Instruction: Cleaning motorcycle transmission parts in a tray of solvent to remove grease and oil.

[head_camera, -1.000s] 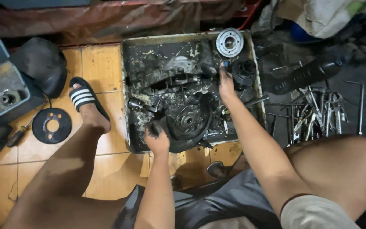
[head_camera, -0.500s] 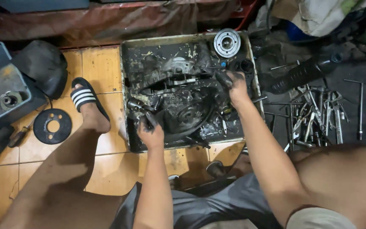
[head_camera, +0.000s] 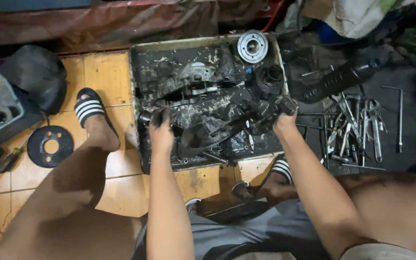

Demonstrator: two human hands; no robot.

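- Tiled workshop floor [head_camera: 107, 72]; shallow metal tray [head_camera: 138, 144] between the person's feet, holding a grimy engine casing [head_camera: 208, 103].
- Left hand [head_camera: 161, 129] closed on casing's left edge; right hand [head_camera: 284, 115] wrapped around a dark part at its right.
- Risk: oily grip slipping, casing dropping onto loose tools [head_camera: 357, 125] or sandalled foot [head_camera: 95, 120].

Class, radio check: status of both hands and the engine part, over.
Left hand and right hand each have a grip on the greasy engine case in the metal tray. Loose wrenches lie to the right, clear.
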